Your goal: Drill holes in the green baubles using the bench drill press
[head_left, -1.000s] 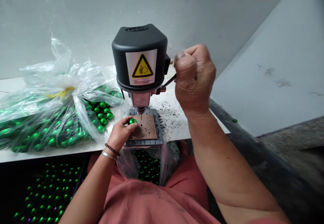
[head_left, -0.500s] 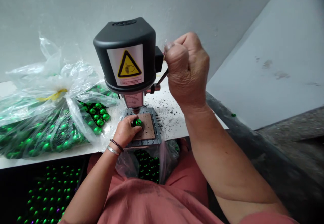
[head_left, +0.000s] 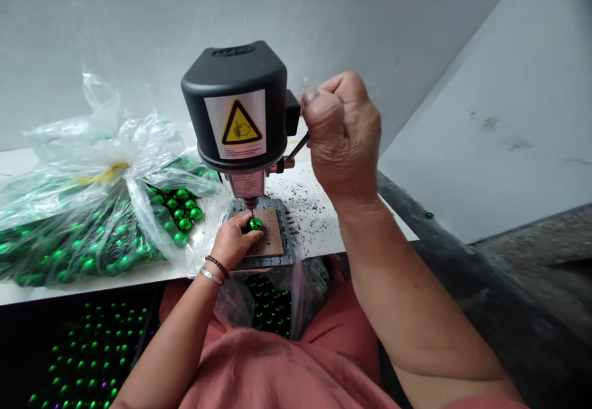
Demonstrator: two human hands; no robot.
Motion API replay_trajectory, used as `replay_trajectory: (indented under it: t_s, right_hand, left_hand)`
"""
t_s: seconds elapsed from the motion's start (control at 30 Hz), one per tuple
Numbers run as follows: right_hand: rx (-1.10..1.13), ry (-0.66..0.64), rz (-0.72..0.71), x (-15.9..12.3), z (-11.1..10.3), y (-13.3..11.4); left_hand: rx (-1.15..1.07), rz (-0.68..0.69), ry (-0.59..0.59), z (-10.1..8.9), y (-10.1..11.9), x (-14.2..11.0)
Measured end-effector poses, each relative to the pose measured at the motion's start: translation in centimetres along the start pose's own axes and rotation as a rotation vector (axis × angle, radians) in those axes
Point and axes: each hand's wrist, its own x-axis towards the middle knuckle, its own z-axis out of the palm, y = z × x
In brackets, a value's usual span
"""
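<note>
A white laminate workbench [head_left: 319, 242] carries a black-capped bench drill [head_left: 234, 97], with a clear plastic bag of shiny green beads [head_left: 104, 131] to its left. The right hand [head_left: 345, 137] is clenched around the drill's thin feed lever [head_left: 297, 147]. The left hand [head_left: 234, 242] pinches one green bead [head_left: 254, 224] on a brown pad [head_left: 271, 242], directly beneath the drill bit's tip.

Along the white bench's [head_left: 69, 292] left edge, a clear plastic bag [head_left: 87, 150] of shiny green beads, tied with yellow; dark drilling swarf [head_left: 305, 211] scattered toward the right; one stray green bead [head_left: 429, 215] on the grey ledge [head_left: 462, 279].
</note>
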Motion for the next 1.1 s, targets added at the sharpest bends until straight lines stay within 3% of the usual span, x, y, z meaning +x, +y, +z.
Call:
replay_trajectory:
  t_s: [0.43, 1.1]
  right_hand:
    - [-0.206, 0.071, -0.181, -7.4, -1.5, 1.0]
    - [-0.110, 0.126, -0.070, -10.3, -0.6, 2.1]
  left_hand:
    - [-0.045, -0.028, 0.075, 0.2, -0.1, 0.2]
    - [-0.018, 0.018, 0.069, 0.4, -0.7, -0.1]
